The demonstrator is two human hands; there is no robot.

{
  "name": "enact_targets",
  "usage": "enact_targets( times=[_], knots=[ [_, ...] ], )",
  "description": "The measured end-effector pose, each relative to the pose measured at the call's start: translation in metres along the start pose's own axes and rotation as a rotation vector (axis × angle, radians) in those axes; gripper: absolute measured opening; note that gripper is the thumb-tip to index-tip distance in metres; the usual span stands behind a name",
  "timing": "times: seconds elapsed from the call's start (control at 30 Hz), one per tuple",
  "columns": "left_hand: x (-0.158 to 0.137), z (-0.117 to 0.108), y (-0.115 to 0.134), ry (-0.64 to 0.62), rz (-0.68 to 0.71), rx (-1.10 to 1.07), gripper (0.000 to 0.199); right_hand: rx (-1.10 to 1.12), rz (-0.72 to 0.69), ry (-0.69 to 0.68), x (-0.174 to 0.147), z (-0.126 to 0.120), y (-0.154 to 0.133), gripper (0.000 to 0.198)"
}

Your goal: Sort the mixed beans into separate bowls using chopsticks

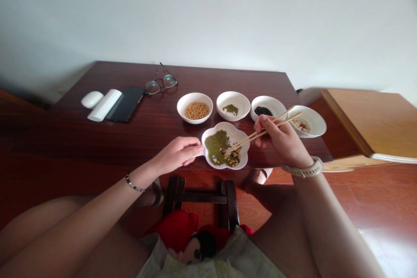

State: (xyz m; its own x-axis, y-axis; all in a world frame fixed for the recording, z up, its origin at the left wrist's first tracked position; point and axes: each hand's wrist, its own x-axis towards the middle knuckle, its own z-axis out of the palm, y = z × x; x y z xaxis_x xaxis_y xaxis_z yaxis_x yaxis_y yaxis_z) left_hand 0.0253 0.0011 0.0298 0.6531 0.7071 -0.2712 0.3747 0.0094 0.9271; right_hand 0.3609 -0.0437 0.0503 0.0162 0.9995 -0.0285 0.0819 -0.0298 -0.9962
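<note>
While the left hand [177,153] is gripping the rim of a flower-shaped dish [208,139] at the table's near edge, the right hand [282,141] is grasping chopsticks [263,132], their tips resting among the mixed beans [223,150] in that dish. Behind it, four bowls are sitting in a row: yellow beans [196,110], green beans [230,109], black beans [263,111], and pale pieces [301,126]. Toward the table's far left corner, glasses [161,83], a phone [126,103], a white case [104,104] and a mouse [92,99] are lying.
</note>
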Motion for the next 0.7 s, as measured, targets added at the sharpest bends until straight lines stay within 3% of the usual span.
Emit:
enact_targets(
  times=[0.7],
  knots=[
    [0.000, -0.001, -0.003, -0.009, 0.009, 0.009, 0.042, 0.034, 0.005, -0.051, 0.001, 0.016, 0.004, 0.050]
  ],
)
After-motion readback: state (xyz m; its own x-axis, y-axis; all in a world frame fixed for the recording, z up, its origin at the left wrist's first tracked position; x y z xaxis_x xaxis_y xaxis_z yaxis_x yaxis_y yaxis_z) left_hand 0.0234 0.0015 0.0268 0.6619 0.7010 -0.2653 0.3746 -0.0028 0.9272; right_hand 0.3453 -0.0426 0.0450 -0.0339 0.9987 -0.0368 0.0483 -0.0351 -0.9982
